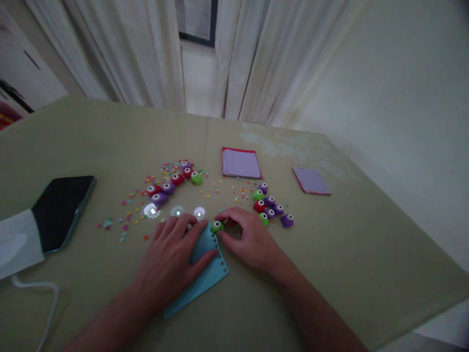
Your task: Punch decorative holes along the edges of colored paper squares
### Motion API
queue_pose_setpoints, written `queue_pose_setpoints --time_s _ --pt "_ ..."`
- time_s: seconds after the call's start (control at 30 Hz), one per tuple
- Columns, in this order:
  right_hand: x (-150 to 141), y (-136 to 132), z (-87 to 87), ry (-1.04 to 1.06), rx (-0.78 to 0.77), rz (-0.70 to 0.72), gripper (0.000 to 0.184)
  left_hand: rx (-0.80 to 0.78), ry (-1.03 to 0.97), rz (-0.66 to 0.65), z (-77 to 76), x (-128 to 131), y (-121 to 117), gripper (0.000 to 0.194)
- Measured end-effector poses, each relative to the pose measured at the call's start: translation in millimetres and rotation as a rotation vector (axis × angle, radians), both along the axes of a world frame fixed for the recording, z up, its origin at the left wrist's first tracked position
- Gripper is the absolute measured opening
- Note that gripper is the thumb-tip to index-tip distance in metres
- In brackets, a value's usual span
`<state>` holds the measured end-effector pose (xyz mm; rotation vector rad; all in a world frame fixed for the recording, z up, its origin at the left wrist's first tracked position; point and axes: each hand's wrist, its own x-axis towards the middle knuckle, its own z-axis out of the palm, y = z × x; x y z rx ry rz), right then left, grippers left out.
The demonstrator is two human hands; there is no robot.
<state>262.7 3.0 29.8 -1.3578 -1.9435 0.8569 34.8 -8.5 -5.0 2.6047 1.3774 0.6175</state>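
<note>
A person's left hand [178, 249] lies open across a sheet of blue paper [210, 271], fingers forward and thumb out toward the right edge, where a line of small cut-outs runs. The right hand [247, 237] grips a small green punch [217, 226] between thumb and fingers at the sheet's far right corner (the punch is topped with an eye-like mark). Just beyond the left hand, three pale round spots [178, 211] show on the table, discs or glints of light, too unclear to tell.

Past the hands sit two clusters of similar eye-topped pieces in red, purple and green: the left cluster [177, 179] amid bright paper confetti [128, 215], the right cluster [270, 201] near more scattered bits. Farther back lies a stack of lavender sheets [242, 164] with red showing at its edges; to its right is a smaller lavender pad [312, 181], its borders dotted with cut-outs.

At far left, a dark-screened device [66, 208] is partly covered by a white paper [22, 244], near a white cable [54, 293]. Pale curtains [120, 49] hang behind the green-covered table [351, 259].
</note>
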Motion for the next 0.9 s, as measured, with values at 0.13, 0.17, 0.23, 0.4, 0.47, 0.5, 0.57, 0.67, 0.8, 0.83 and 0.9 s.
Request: queue_pose_setpoints --time_s 0.13,0.17,0.23,0.4,0.47,0.5,0.57,0.67,0.8,0.83,0.9 --pt "1.8 0.6 -0.8 0.025 0.003 -0.013 0.029 -0.002 0.002 0.0 0.3 -0.1 -0.5 0.052" --pt "1.9 0.7 -1.3 0.029 0.003 -0.016 0.029 -0.004 0.002 -0.002 -0.1 -0.2 -0.4 0.051" --pt "1.7 0.7 -2.2 0.028 0.0 -0.021 0.028 -0.011 -0.001 -0.007 -1.1 -0.2 -0.1 0.051" --pt "0.6 0.3 -2.9 0.03 0.0 -0.023 0.028 -0.026 -0.004 -0.008 -2.9 0.0 0.4 0.053" --pt "0.5 0.3 -3.1 0.038 -0.009 -0.015 0.028 -0.031 -0.004 -0.01 -3.0 -0.2 0.4 0.053" --pt "0.5 0.4 -3.3 0.041 -0.012 -0.011 0.028 -0.036 -0.005 -0.013 -3.0 -0.3 0.5 0.054" --pt "0.5 0.6 -3.6 0.042 -0.011 0.002 0.029 -0.045 -0.008 -0.019 -3.2 -0.6 0.5 0.055" --pt "0.3 0.9 -3.9 0.04 -0.004 0.014 0.029 -0.043 -0.011 -0.023 -3.5 -0.5 0.4 0.055" --pt "0.5 1.1 -4.0 0.038 -0.004 0.016 0.028 -0.023 -0.014 -0.024 -2.9 0.5 -0.2 0.054" --pt "0.6 1.2 -4.1 0.039 -0.001 0.018 0.029 -0.019 -0.016 -0.028 -2.5 0.8 -0.4 0.054" --pt "1.0 1.5 -4.4 0.04 0.006 0.015 0.029 -0.015 -0.024 -0.035 -1.4 0.9 -0.7 0.054"
